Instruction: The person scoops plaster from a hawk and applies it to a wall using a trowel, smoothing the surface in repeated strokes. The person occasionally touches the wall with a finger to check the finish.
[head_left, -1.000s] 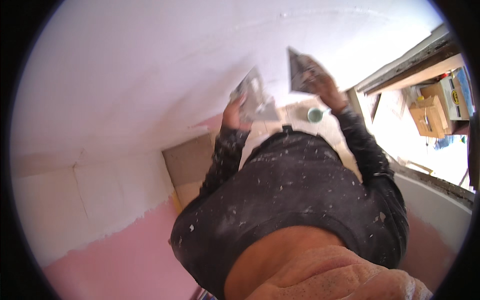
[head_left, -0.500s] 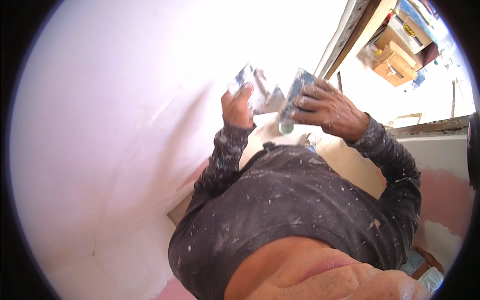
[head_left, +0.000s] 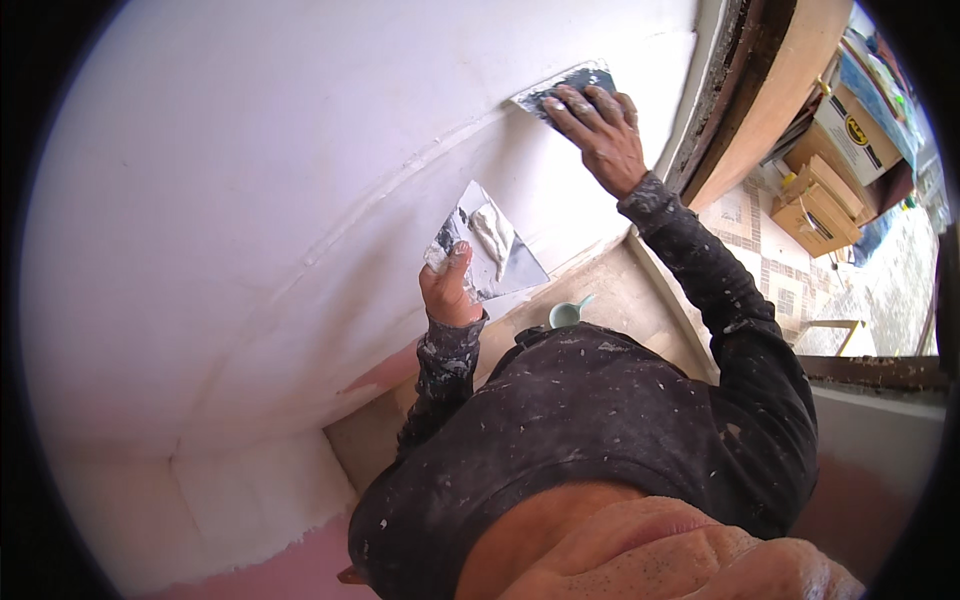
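My left hand [head_left: 452, 292] grips a flat metal putty blade [head_left: 520, 268] by one edge, thumb on top, held in front of my body. A thick lump of white putty [head_left: 491, 236] lies on that blade, and more is smeared near my thumb. Farther up and to the right, my right hand [head_left: 608, 140] holds a second dark, putty-smeared blade [head_left: 580, 75], its fingers spread over the back. This blade's long edge appears to touch the white wall [head_left: 250, 170], at the upper end of a raised line [head_left: 365, 208] running across it. White smears cover my right fingers.
A pale green dipper [head_left: 565, 315] with a handle is below, near my waist. Right of my right arm stands a worn door frame [head_left: 715, 110]. Cardboard boxes [head_left: 815, 215] sit beyond it on a tiled floor [head_left: 745, 215]. Pink paint [head_left: 265, 560] shows low on the wall.
My right hand has moved up and away with its blade, from beside the left one to the wall. My left hand has lowered slightly, and the putty lump shows more plainly.
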